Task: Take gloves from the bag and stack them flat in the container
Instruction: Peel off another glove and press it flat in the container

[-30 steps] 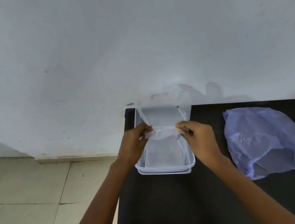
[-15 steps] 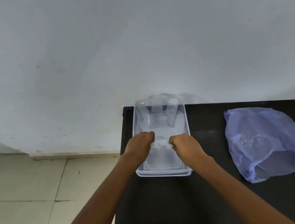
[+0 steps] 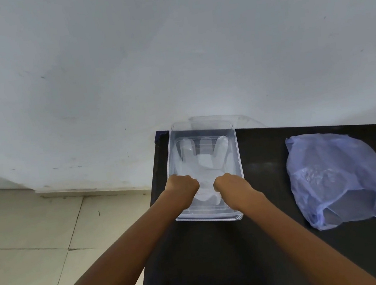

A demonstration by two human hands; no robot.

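Left hand [image 3: 182,189]: curled, pinching the glove's cuff, now low inside the container.
Right hand [image 3: 229,185]: same pinch.
Glove [image 3: 204,161]: a second ago held up, now lying flat, fingers toward the wall.
Container [image 3: 237,150]: on the table [image 3: 220,256].
Bag [image 3: 343,177]: well right, next source.

Left hand [image 3: 181,190]: inside near end of clear rectangular plastic container [image 3: 239,159], fingers curled downward, knuckles up. Right hand [image 3: 231,187]: just beside it in same container, likewise curled. Both bare forearms extended forward, converging on container; contents of grip not discernible.
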